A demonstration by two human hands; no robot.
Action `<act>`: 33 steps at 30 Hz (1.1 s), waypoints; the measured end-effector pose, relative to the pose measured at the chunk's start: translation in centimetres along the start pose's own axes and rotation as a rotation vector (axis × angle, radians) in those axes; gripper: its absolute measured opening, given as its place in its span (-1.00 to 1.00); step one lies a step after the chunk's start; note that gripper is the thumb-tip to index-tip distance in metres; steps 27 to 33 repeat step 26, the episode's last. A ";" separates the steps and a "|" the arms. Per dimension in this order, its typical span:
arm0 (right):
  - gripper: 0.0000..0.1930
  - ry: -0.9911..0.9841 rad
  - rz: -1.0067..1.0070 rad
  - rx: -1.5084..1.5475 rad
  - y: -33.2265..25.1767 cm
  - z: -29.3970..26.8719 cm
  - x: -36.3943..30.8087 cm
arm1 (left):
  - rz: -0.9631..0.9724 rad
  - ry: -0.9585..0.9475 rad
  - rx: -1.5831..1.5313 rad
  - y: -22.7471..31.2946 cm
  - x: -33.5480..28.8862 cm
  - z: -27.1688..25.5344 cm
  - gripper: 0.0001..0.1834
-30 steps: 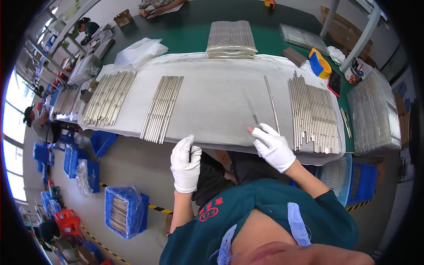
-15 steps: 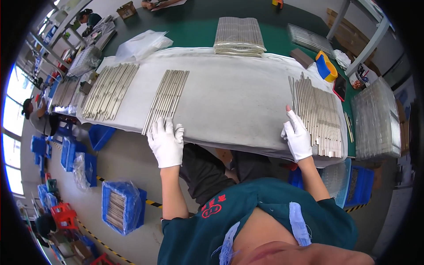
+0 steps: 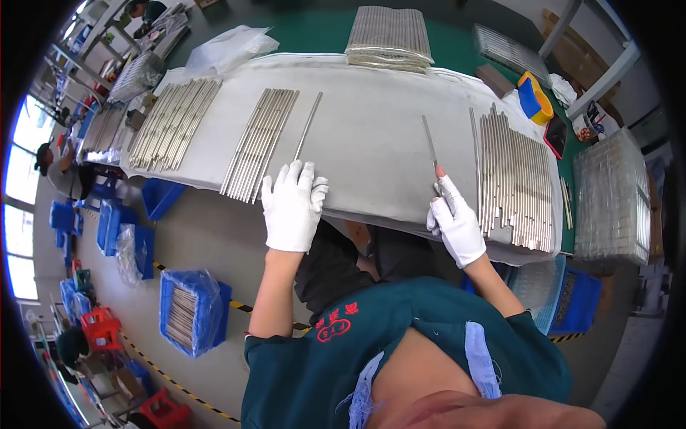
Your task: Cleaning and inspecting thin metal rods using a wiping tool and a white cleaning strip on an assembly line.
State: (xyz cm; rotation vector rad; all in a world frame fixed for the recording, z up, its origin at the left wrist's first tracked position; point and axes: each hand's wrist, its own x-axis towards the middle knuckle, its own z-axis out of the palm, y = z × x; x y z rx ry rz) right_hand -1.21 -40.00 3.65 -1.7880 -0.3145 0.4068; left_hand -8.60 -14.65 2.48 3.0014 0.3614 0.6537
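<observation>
My left hand [image 3: 294, 207], in a white glove, lies on the cloth's near edge with its fingers stretched out. Its fingertips are at the near end of a single thin metal rod [image 3: 309, 125]. To its left a row of several similar rods [image 3: 261, 143] lies side by side. My right hand [image 3: 457, 225], also gloved, reaches forward with the index finger extended and its bare tip at the near end of another single rod [image 3: 429, 139]. The other fingers bend loosely. Right of this hand lies a larger group of rods [image 3: 518, 182], with one rod [image 3: 476, 157] slightly apart.
White cloth [image 3: 364, 129] covers the table's near part. Another rod group [image 3: 175, 125] lies at left, near a plastic bag [image 3: 232, 50]. A wrapped stack of tubes [image 3: 389, 39] stands at the back. A yellow-blue tape dispenser [image 3: 534, 99] and phone [image 3: 555, 136] are at right.
My left hand has shifted right, away from the left row, and a single rod now lies apart there. My right hand has moved left from the right-hand group, with a rod at its fingertip.
</observation>
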 end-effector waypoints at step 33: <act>-0.43 -0.085 -0.259 -0.769 1.9 -1.6 -2.3 | -0.397 -0.537 -0.841 0.1 6.6 3.3 -0.59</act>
